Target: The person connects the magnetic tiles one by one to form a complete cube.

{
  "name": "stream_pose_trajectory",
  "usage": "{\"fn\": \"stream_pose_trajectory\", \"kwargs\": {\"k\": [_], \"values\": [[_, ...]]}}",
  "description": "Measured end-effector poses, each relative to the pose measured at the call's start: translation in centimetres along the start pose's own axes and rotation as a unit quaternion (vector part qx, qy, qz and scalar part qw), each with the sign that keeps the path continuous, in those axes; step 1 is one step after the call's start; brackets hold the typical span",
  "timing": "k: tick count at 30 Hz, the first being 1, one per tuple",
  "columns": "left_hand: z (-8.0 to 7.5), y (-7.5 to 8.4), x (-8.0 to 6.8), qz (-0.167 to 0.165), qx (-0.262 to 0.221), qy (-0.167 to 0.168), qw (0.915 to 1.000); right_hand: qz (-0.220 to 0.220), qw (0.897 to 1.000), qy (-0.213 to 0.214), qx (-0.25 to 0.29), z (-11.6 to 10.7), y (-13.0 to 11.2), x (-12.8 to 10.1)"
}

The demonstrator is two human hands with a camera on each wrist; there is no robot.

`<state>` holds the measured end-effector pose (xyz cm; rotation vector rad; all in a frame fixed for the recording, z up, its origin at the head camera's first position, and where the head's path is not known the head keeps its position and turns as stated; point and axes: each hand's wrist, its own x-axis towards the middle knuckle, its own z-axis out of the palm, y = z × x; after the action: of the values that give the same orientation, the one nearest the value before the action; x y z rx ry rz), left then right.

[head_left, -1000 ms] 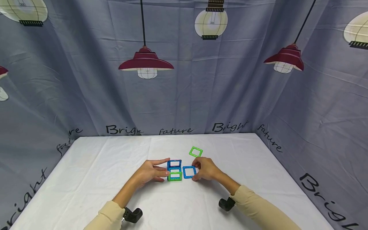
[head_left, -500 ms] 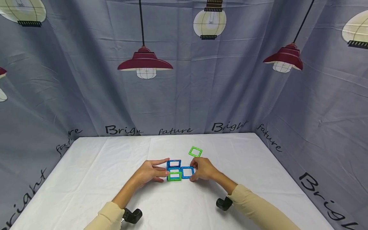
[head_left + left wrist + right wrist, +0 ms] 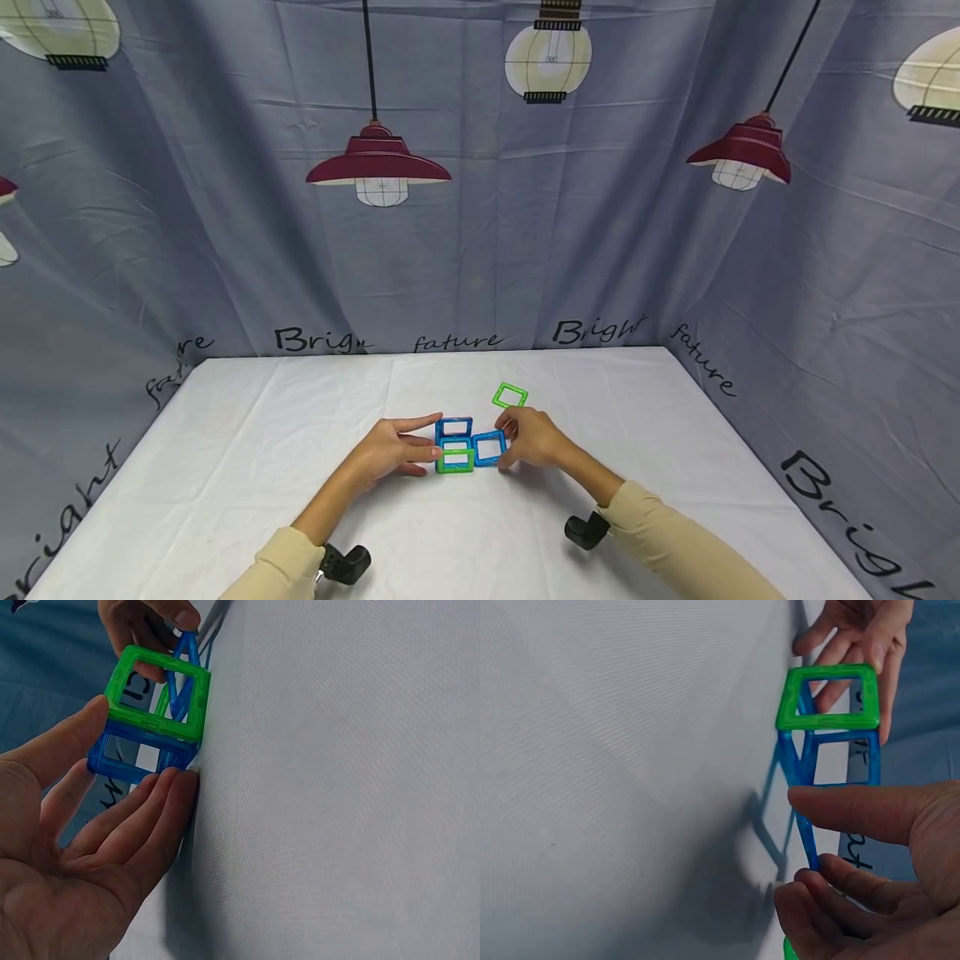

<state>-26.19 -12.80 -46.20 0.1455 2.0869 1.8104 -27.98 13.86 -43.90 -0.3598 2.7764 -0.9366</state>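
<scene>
A small structure of hollow square magnetic tiles stands mid-table, with a green tile [image 3: 455,471] upright in front and a blue tile [image 3: 455,420] upright behind. My left hand [image 3: 393,450] lies along its left side. In the left wrist view the thumb touches the green tile's edge, and the straight fingers rest against the blue side. On the right, my right hand [image 3: 532,437] pinches another blue square tile [image 3: 805,832] between thumb and fingers. That tile's inner edge meets the structure, and it tilts with its outer edge slightly raised.
A loose green square tile [image 3: 515,387] lies behind my right hand. The white cloth-covered table [image 3: 285,433] runs back to a grey-blue curtain [image 3: 465,267] printed with lamps. Black wrist cameras hang under both forearms.
My right hand has slid the blue tile left until it meets the structure, then tilted it up a little. The left hand stays in place.
</scene>
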Motion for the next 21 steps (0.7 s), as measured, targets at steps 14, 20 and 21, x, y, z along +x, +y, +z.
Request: {"fn": "stream_pose_trajectory", "kwargs": {"k": [14, 20, 21], "values": [[0.0, 0.1, -0.1, -0.001, -0.002, 0.000, 1.0000, -0.017, 0.998, -0.001, 0.063, -0.8, -1.5, 0.0], [0.0, 0.1, -0.2, -0.001, -0.009, -0.008, 0.9999, -0.017, 0.997, -0.006, 0.079, -0.8, -2.0, 0.2], [0.0, 0.2, -0.2, 0.000, -0.010, -0.010, 0.9999, -0.018, 0.996, -0.007, 0.082, -0.8, -2.1, 0.2]]}}
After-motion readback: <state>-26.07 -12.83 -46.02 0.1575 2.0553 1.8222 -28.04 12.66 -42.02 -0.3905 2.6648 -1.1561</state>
